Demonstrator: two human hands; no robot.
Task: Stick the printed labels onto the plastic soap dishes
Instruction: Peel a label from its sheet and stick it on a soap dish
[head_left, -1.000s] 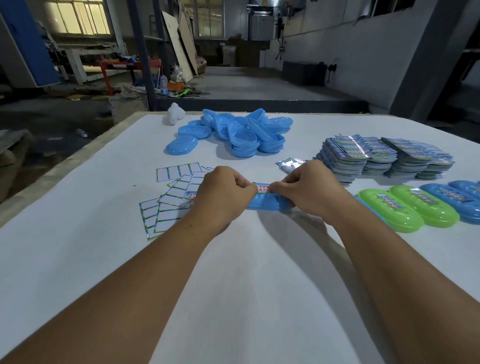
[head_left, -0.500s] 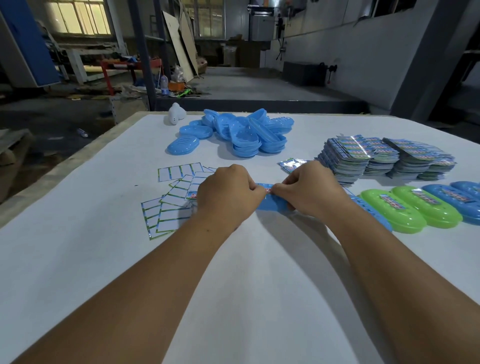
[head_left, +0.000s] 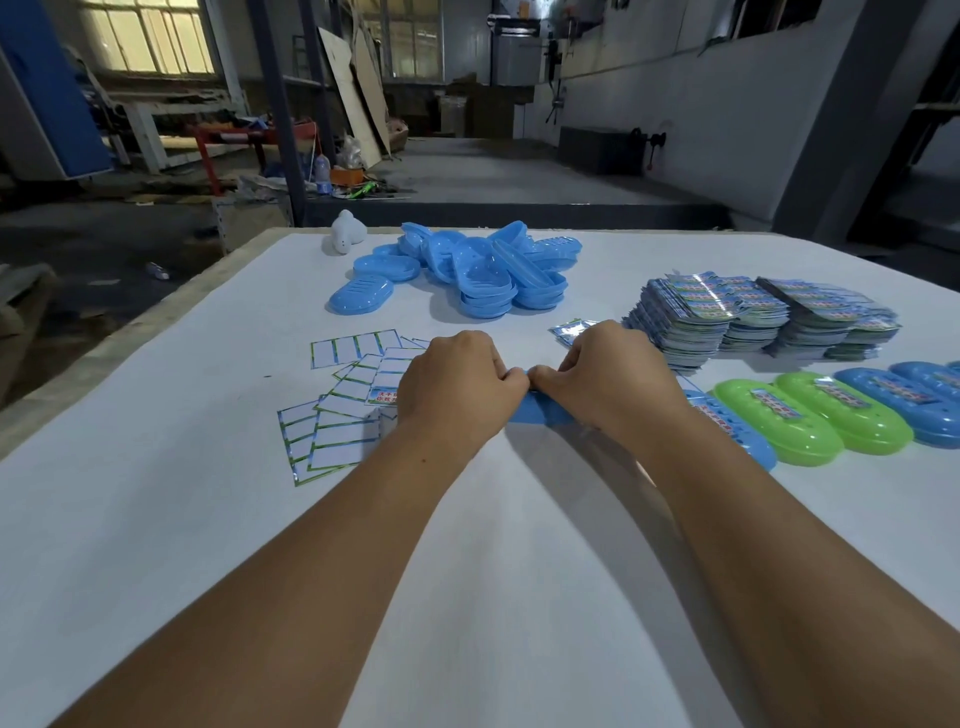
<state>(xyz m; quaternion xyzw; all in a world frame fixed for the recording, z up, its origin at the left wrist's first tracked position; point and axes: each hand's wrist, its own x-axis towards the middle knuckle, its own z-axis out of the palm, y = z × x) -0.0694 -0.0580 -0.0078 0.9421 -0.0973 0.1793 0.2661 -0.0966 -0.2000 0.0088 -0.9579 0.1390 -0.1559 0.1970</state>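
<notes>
label stacks (head_left: 748, 317) behind right hand (head_left: 608, 379) — backing sheets (head_left: 332, 421) beside left hand (head_left: 457, 389).

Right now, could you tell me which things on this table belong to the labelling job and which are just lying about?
In the job:
blue soap dish under both hands
label stacks
blue dish pile
labelled dishes
peeled backing sheets

Lying about:
white object

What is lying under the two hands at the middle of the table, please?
A blue soap dish shows beneath the left hand and the right hand. Its top is covered by the curled fingers, so any label there is hidden.
</notes>
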